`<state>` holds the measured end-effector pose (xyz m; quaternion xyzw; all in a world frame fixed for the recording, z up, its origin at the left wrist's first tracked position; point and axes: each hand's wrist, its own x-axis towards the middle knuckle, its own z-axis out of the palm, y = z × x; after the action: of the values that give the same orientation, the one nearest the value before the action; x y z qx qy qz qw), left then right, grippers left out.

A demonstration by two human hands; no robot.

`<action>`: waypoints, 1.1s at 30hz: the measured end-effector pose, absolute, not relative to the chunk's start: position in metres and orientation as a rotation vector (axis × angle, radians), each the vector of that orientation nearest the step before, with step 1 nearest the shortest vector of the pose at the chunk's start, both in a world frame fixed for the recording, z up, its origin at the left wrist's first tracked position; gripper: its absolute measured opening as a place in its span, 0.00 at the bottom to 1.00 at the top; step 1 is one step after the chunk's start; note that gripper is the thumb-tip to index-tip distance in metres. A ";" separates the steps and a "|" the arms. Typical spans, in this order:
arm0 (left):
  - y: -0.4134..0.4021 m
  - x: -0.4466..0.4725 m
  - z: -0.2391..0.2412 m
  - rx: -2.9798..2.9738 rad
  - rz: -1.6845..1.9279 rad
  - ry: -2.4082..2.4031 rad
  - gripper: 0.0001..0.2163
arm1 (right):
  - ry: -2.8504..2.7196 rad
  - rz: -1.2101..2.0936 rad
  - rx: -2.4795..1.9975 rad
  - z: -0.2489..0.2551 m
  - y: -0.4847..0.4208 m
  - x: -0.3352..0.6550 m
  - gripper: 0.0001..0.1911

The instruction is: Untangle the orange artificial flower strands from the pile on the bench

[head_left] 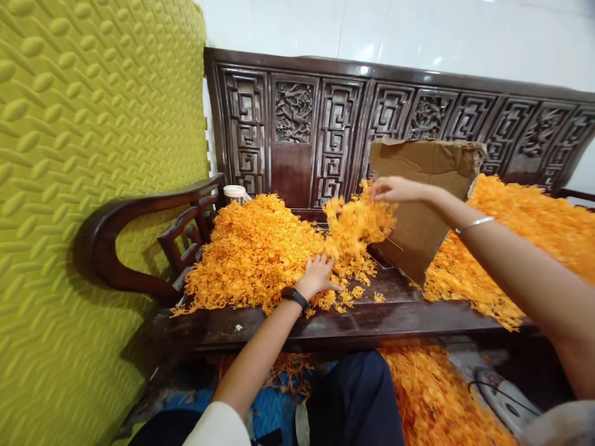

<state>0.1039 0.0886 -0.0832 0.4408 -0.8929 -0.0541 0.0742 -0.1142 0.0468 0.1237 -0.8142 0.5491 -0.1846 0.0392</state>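
A big heap of small orange flower pieces (253,251) covers the seat of a dark carved wooden bench (297,322). My left hand (317,277) lies on the heap's front edge, fingers spread, a black band on the wrist. My right hand (395,189), with a silver bangle on the forearm, is raised above the seat and pinches a tangled clump of the orange pieces (356,224) that hangs down from it. A torn piece of brown cardboard (421,179) stands on the seat just behind and right of that clump.
A second orange heap (525,241) fills the bench's right side, and more pieces lie on the floor (432,396). A white-capped container (235,193) stands by the curved armrest (139,214). Yellow-green padded wall (83,155) at left. My dark trouser leg (356,396) is below.
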 end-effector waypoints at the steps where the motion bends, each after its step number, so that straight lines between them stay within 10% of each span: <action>1: 0.088 0.105 -0.080 1.305 -0.155 -2.673 0.41 | 1.680 -0.481 -2.532 0.108 0.051 -0.115 0.03; 9: 0.080 0.106 -0.066 1.237 -0.005 -2.617 0.13 | 1.975 -0.450 -2.606 0.058 0.068 -0.131 0.16; 16: 0.078 0.111 -0.079 1.237 0.196 -2.574 0.09 | 2.340 -0.111 -2.238 0.056 0.038 -0.142 0.33; 20: 0.078 0.109 -0.081 1.241 0.263 -2.563 0.08 | 2.390 -0.120 -2.045 0.055 0.031 -0.138 0.22; 33: 0.078 0.115 -0.069 1.176 0.213 -2.502 0.16 | 1.899 -1.435 -1.705 0.122 0.019 -0.108 0.07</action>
<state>0.1150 0.0778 -0.0694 0.4170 -0.8870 0.0754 0.1833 -0.1080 0.0191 0.1223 -0.5789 0.6449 -0.4875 0.1066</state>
